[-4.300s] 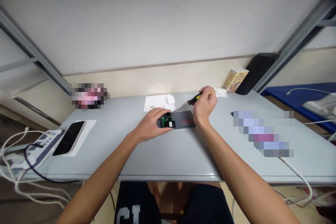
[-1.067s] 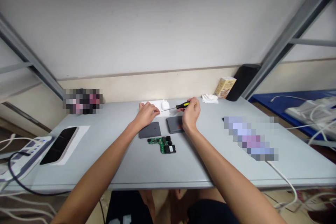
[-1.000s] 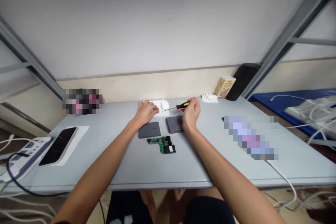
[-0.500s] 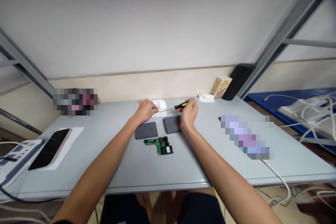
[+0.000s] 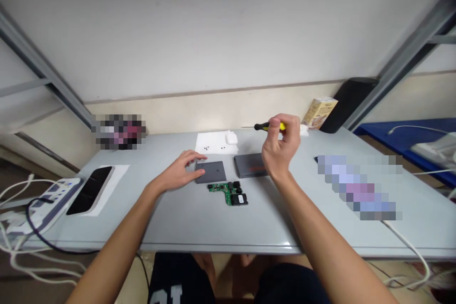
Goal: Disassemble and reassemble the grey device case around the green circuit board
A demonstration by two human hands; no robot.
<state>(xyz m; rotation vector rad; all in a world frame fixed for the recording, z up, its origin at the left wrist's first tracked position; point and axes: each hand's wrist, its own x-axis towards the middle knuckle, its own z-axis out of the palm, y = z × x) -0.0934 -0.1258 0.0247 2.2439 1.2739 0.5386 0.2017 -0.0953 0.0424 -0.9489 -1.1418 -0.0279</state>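
My left hand [image 5: 182,171] has its fingers apart at the left end of a flat grey panel [image 5: 213,172]; whether it touches the panel I cannot tell. My right hand [image 5: 284,145] is raised, wrapped round the black and yellow handle of a screwdriver [image 5: 262,127], whose thin shaft points left. Below that hand lies a dark grey casing [image 5: 249,165], its right end hidden by my wrist. A green circuit board [image 5: 228,192] with black parts rests in front of the panel. Several tiny dark screws [image 5: 206,147] lie on a white sheet [image 5: 213,138] behind.
A small white case [image 5: 231,137] sits on the sheet. To the left are a phone [image 5: 90,190] and a white power strip [image 5: 50,204] with cables. A yellow carton [image 5: 319,113] and a black cylinder [image 5: 349,104] stand at the back right. A blurred-out object [image 5: 356,187] lies right.
The circuit board, earlier in my left hand, lies on the table. My left hand has moved from the white sheet to the panel and opened. My right hand has lifted the screwdriver away from the sheet.
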